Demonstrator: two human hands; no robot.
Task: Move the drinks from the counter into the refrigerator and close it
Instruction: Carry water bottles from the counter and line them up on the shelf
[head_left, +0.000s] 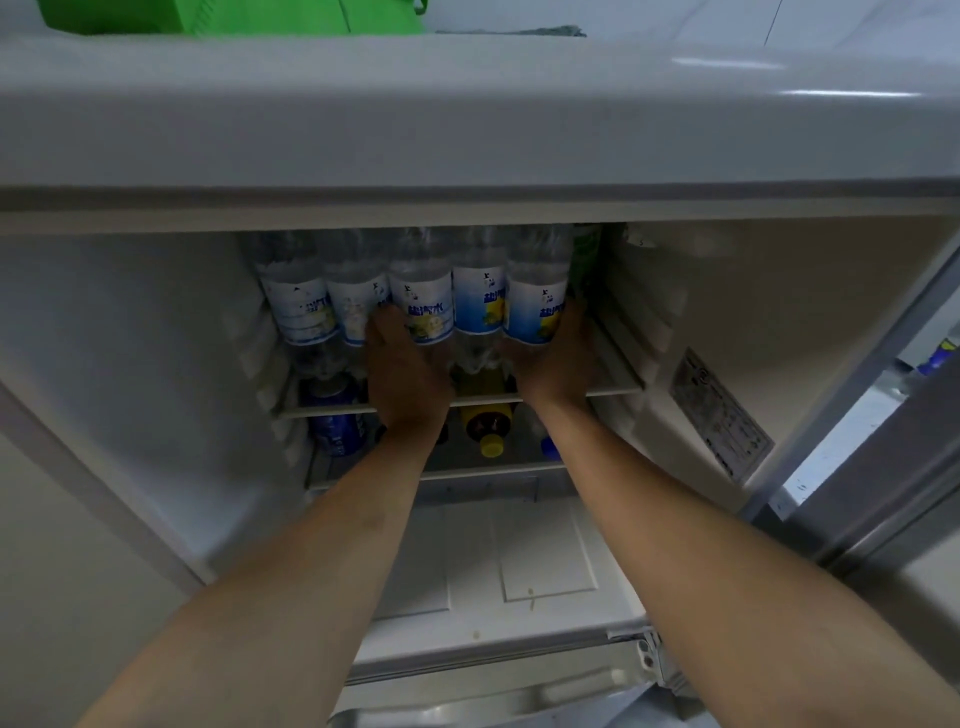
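Reaching into the open refrigerator (727, 322), the left hand (408, 371) lies against the third clear bottle (422, 306), fingers fairly straight along its label, while the right hand (558, 364) cups the fifth bottle (535, 306) from its right side, fingers curled round it. Five blue-and-white labelled bottles stand in a row on the upper shelf (613, 389), a green bottle (586, 260) behind them at right. Below sit a blue can (335, 431) and a yellow-capped bottle (485, 423)
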